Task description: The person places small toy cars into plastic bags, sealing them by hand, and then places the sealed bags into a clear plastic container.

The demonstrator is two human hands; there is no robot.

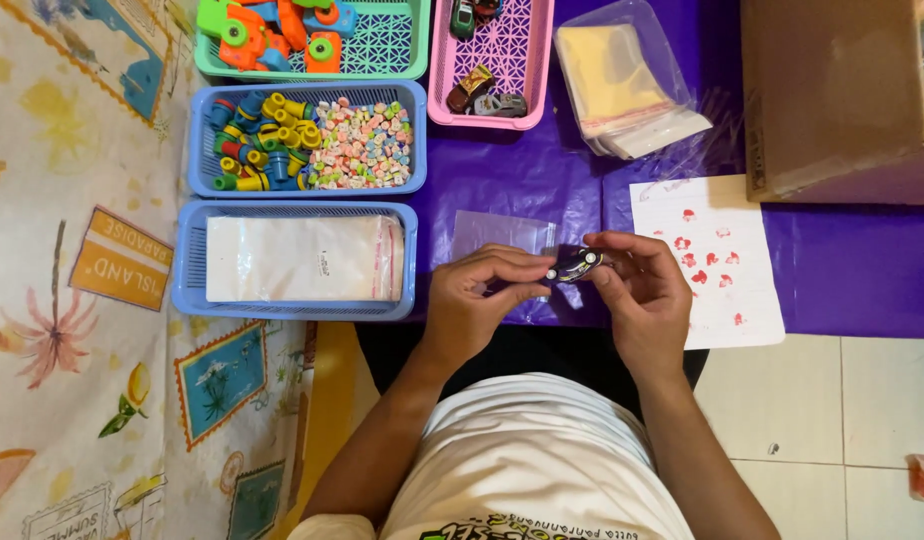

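Leftmost, a patterned cloth (82, 300) with flowers and postcard prints is spread, and every place below is given from the small dark toy car (575, 265) held at the middle. Well to the left of the car, a blue basket (187, 262) with a flat stack of clear bags is seen; above that basket, a second blue basket (414, 140) is filled with coloured whistles and small pastel pieces. Just left of the car, the left hand (477, 300) is closed, its fingertips pinched on a small clear bag (502, 233) whose mouth is touching the car's rear. The car is gripped between thumb and fingers of the right hand (644, 295), over the purple table cover (512, 175). Far above the car, a pink basket (537, 60) with more toy cars is set. Right of the car, a white sheet (742, 290) spotted with red marks is laid, and a cardboard box (832, 90) stands above that.
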